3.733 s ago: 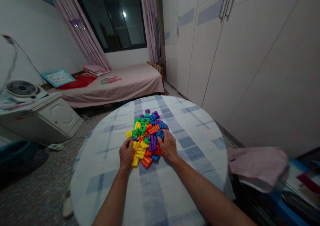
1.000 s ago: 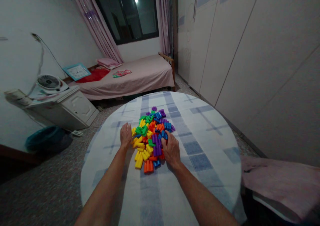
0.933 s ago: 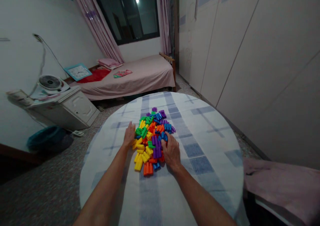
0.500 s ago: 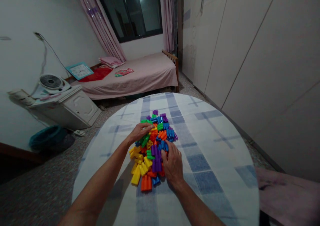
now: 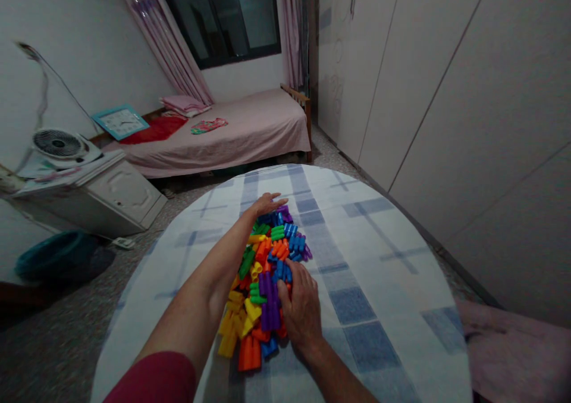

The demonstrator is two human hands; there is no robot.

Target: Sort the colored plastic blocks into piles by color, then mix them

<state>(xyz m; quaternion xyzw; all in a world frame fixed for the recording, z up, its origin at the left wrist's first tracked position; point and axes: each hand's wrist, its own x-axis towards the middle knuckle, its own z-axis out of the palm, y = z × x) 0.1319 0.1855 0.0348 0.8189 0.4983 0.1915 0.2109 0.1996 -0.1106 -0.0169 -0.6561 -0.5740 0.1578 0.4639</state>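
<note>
A long heap of colourful plastic blocks lies on a round table, with purple blocks (image 5: 269, 302), yellow blocks (image 5: 228, 325), orange blocks (image 5: 250, 353) and blue blocks (image 5: 297, 243) among them. My left hand (image 5: 268, 203) reaches over the far end of the heap, fingers stretched out to the right, above or against the blue and purple pieces there. My right hand (image 5: 301, 299) rests along the right side of the heap, thumb and fingers apart, touching blue and orange blocks. Neither hand visibly holds a block.
The table has a blue and white checked cloth (image 5: 357, 242). Beyond it is a bed (image 5: 250, 126) with a clock (image 5: 120, 122). At the left stand a white cabinet (image 5: 120, 194) with a fan (image 5: 60, 144) and a dark green bin (image 5: 49, 254). Wardrobe doors (image 5: 423, 93) line the right.
My left hand has moved forward to the far end of the heap. My right hand stays beside the blocks. The camera view has shifted slightly, and a red sleeve now shows on my left arm.
</note>
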